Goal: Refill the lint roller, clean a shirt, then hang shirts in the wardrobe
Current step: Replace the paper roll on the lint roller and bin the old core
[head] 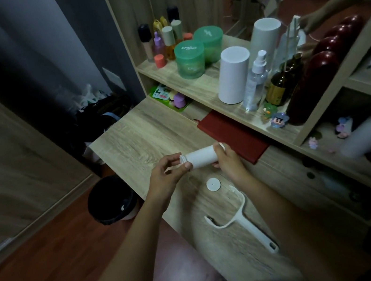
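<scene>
Both ends of the white refill roll (pixel 203 157) are being gripped above the desk (pixel 141 135): your left hand (pixel 168 173) is pinching one, your right hand (pixel 228 160) curling round the other.

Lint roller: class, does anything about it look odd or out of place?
Yes, it is apart: the handle lies bare on the desk, a round cap loose beside it; left hand and right hand hold the white roll.
</scene>
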Demonstrator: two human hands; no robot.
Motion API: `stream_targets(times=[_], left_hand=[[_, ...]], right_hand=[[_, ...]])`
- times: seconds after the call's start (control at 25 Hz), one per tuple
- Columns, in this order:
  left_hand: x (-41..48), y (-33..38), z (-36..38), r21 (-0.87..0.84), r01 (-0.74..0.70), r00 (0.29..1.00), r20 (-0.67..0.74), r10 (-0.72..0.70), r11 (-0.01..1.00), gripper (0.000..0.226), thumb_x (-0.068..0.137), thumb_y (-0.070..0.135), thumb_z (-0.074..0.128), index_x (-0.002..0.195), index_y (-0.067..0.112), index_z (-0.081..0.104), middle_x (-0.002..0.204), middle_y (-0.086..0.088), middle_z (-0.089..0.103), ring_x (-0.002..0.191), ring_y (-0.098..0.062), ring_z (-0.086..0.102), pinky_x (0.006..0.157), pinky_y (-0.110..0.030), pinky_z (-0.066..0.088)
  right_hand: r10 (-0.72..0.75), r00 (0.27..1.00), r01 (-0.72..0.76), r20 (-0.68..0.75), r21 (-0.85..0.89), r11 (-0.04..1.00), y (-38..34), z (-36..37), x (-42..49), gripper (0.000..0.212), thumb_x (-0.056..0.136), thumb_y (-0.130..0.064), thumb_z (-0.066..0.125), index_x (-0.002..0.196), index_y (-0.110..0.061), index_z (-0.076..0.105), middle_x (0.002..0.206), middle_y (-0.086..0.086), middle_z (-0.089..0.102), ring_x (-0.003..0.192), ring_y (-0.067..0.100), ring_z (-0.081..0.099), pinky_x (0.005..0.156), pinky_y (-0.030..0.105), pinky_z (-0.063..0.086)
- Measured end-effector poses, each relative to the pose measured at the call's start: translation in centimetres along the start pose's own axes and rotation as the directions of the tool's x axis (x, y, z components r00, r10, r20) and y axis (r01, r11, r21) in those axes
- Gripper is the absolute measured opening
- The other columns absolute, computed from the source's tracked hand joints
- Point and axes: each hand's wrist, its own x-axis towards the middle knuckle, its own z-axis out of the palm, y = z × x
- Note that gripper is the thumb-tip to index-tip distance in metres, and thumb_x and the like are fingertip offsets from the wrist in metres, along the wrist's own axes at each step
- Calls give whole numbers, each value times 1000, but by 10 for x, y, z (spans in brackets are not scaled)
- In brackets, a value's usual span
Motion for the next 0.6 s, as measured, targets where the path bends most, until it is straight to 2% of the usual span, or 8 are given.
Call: stream_targets(times=[0.08, 0.2, 0.32, 0.4, 0.52, 0.6], left_hand=[[-2, 0, -2, 13, -20, 1000, 3, 20, 1000, 28, 75, 16, 77, 98, 28, 66, 105, -6, 61, 88, -15, 62, 76, -24, 49], [-3, 0, -4, 42, -51, 999, 13, 50, 998, 32, 68, 24, 79, 98, 25, 66, 102, -6, 60, 85, -14, 61, 77, -24, 50], [-4, -1, -4, 93, -81, 996, 56, 76, 992, 31, 69, 22, 80, 97, 22, 67, 100, -2, 60, 85, -16, 61, 78, -26, 52], [-5, -2, -3, 129, -93, 994, 64, 85, 987, 29, 72, 20, 80, 98, 20, 67, 101, -2, 62, 85, -16, 62, 78, -27, 53], [-6, 0, -3, 91, -94, 995, 48, 90, 991, 32, 70, 24, 79, 100, 20, 67, 102, -4, 63, 89, -16, 62, 84, -31, 53], [-6, 1, -3, 75, -93, 995, 33, 91, 993, 36, 70, 25, 78, 103, 17, 68, 103, -6, 64, 90, -14, 62, 84, -28, 52]], right_hand=[[9, 1000, -9, 10, 12, 1000, 0, 2, -3, 36, 99, -26, 35, 125, -4, 48, 106, 11, 57, 88, 19, 58, 72, 24, 50], [29, 999, -29, 16, 7, 1000, 4, 2, -4, 38, 98, -28, 36, 126, -6, 48, 108, 12, 58, 81, 15, 60, 77, 30, 50], [71, 997, -72, 20, 31, 997, 8, -1, -5, 41, 97, -31, 37, 126, -5, 49, 112, 17, 60, 84, 17, 62, 83, 36, 52], [68, 997, -69, 24, 46, 997, 8, -4, -7, 41, 97, -30, 38, 126, -3, 48, 113, 18, 59, 88, 20, 61, 79, 30, 54], [9, 999, -10, 44, 12, 1000, 5, -6, -13, 37, 99, -28, 35, 125, -5, 47, 109, 14, 57, 93, 21, 59, 61, 12, 51], [-38, 998, 40, 56, -27, 999, 3, -6, -17, 34, 100, -29, 34, 123, -7, 47, 109, 12, 56, 93, 21, 60, 62, 11, 51]])
